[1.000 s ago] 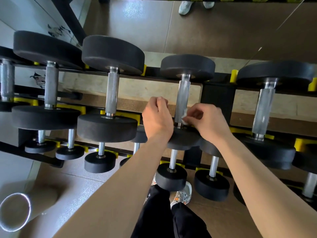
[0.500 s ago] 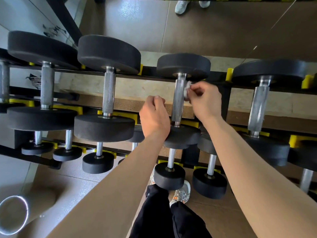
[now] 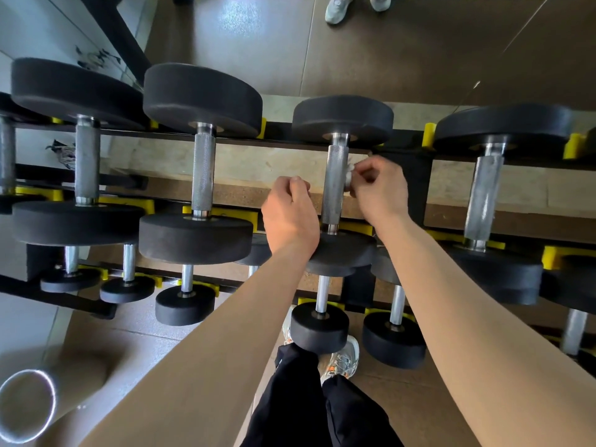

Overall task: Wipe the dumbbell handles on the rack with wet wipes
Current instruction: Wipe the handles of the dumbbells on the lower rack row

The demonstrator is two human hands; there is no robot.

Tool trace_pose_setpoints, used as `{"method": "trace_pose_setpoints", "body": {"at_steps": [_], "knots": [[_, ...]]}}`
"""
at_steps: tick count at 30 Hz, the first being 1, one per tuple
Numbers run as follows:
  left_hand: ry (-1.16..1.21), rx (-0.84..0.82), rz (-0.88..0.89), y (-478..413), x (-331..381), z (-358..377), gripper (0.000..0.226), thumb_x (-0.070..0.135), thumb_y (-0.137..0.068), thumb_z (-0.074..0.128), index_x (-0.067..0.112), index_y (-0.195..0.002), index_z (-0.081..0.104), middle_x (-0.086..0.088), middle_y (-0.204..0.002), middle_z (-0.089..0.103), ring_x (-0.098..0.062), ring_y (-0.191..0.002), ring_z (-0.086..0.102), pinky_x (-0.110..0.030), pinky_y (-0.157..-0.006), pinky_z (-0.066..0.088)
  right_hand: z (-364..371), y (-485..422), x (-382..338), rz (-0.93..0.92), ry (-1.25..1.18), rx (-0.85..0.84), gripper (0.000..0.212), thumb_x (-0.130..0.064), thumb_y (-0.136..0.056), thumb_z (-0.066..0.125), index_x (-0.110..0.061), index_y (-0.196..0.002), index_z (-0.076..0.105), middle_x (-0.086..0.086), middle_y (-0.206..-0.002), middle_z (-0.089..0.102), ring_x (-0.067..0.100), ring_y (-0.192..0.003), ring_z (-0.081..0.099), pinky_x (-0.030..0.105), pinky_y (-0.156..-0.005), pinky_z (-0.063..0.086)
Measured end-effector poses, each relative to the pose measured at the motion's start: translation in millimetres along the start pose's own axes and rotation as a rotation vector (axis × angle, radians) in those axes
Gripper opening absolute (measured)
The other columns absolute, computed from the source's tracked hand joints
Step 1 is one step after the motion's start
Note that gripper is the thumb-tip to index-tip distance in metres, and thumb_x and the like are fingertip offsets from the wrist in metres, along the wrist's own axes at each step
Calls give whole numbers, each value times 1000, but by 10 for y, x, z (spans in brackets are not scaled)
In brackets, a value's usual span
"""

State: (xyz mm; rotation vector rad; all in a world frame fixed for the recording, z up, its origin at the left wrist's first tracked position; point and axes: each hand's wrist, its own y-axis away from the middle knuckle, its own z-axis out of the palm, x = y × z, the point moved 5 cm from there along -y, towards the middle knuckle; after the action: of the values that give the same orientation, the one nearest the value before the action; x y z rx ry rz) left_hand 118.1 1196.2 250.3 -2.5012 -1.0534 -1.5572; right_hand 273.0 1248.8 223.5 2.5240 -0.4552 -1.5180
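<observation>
A black rack (image 3: 416,188) carries a top row of black dumbbells with knurled steel handles. My right hand (image 3: 380,191) pinches a small crumpled white wipe (image 3: 349,175) against the right side of the third dumbbell's handle (image 3: 333,195), in its upper half. My left hand (image 3: 288,214) hovers just left of that handle with its fingers curled into a fist; I see nothing in it and it does not grip the bar.
Neighbouring dumbbells stand to the left (image 3: 203,175) and right (image 3: 483,195). Smaller dumbbells (image 3: 319,327) sit on the lower tiers with yellow cradles. A shiny metal tube (image 3: 25,404) is at the bottom left. Another person's shoes (image 3: 337,9) stand beyond the rack.
My right hand slid the wipe from the bottom of the handle up to its upper part, then slightly back down. My left hand stayed beside the handle.
</observation>
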Motion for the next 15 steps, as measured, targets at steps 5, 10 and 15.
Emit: {"method": "trace_pose_setpoints", "body": {"at_steps": [5, 10, 15], "knots": [[12, -1, 3, 4, 5, -7, 27, 26, -104, 41, 29, -84, 59, 8, -78, 61, -7, -73, 59, -21, -62, 43, -15, 279, 250, 16, 142, -294, 20, -16, -91, 70, -31, -79, 65, -9, -86, 68, 9, -85, 64, 22, -68, 46], [8, -3, -6, 14, 7, -12, 26, 26, -105, 41, 26, -87, 60, 8, -79, 61, -8, -74, 59, -20, -61, 41, -60, 126, 112, -15, 95, -179, 16, -16, -89, 70, -31, -84, 67, -7, -87, 69, 13, -84, 67, 29, -73, 55], [9, -5, -13, 10, 16, -16, 25, 26, -105, 41, 26, -90, 62, 8, -81, 62, -7, -74, 59, -20, -60, 41, -81, -110, -138, -38, -13, 52, 9, -17, -90, 70, -22, -97, 71, -8, -91, 68, 5, -83, 63, 29, -83, 56]]}}
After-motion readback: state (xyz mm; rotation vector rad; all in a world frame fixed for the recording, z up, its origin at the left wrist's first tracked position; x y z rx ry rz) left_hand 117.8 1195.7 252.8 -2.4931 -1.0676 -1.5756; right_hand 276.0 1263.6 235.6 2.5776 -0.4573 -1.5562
